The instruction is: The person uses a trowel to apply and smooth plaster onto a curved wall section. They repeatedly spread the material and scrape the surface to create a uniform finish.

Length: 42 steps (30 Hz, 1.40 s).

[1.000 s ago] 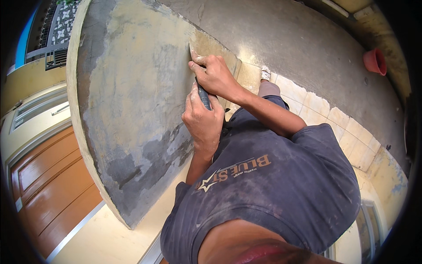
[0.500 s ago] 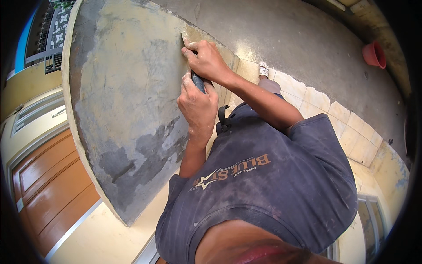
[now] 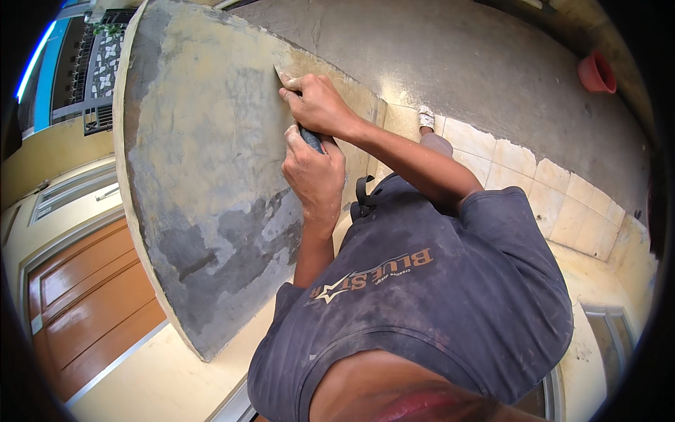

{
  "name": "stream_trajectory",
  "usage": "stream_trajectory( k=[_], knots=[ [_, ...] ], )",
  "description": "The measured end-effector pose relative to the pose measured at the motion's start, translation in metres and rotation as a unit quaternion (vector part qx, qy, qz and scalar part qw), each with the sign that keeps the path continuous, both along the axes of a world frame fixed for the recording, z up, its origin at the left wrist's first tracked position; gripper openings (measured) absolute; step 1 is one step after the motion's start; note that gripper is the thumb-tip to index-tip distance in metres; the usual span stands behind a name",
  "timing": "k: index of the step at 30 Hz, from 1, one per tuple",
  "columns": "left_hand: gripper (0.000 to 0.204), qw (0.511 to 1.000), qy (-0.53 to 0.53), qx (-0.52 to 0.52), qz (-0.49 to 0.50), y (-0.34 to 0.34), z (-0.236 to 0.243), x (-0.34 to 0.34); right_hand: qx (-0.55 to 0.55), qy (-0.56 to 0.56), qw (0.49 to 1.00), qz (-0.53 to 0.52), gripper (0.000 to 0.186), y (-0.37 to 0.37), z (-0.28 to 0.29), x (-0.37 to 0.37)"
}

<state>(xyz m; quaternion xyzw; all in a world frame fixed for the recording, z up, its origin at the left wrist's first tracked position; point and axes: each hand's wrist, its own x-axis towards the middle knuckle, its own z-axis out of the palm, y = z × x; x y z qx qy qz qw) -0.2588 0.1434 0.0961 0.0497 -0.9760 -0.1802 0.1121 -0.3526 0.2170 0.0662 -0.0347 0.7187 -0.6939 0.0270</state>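
A scraper [image 3: 310, 139] with a dark handle and a thin pale blade lies between my two hands, its blade edge against a patchy plastered wall panel [image 3: 190, 119]. My right hand [image 3: 316, 105] closes over its front part, with the thumb and a finger along the blade. Lower down, my left hand [image 3: 314, 169] wraps round the handle. White dust coats the fingers of both hands. The panel shows worn cream paint over the middle and bare dark grey patches along its left and lower parts.
A pale rim [image 3: 121, 133] edges the panel on the left. Beyond it is a brown panelled door [image 3: 98, 302]. Cream tiles [image 3: 524, 158] border a grey concrete floor [image 3: 450, 56], where a red bucket [image 3: 596, 73] stands at the far right. My dusty foot [image 3: 426, 118] rests near the tiles.
Both hands and the scraper have shifted slightly left along the panel, still gripping in the same way. The whole view has tilted a little.
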Motion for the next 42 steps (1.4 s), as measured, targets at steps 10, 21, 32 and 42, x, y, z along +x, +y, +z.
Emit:
stream_trajectory(
  k=[10,21,32,42],
  knots=[
    [0.04,0.998,-0.015,-0.039,-0.037,0.0,-0.002,0.003,-0.018,-0.004,0.999,-0.045,0.026,-0.005,-0.005,0.002],
    [0.034,0.995,-0.019,-0.062,-0.072,-0.002,-0.006,-0.02,0.021,0.051,0.994,-0.09,0.031,-0.004,-0.028,-0.02],
    [0.041,0.992,-0.057,-0.085,-0.073,0.021,0.0,-0.023,0.039,-0.026,0.998,-0.037,0.034,0.012,-0.025,-0.032],
    [0.042,0.996,-0.011,0.085,-0.031,0.008,-0.028,-0.023,0.045,-0.032,0.998,-0.032,0.064,0.021,-0.049,-0.007]
  ],
)
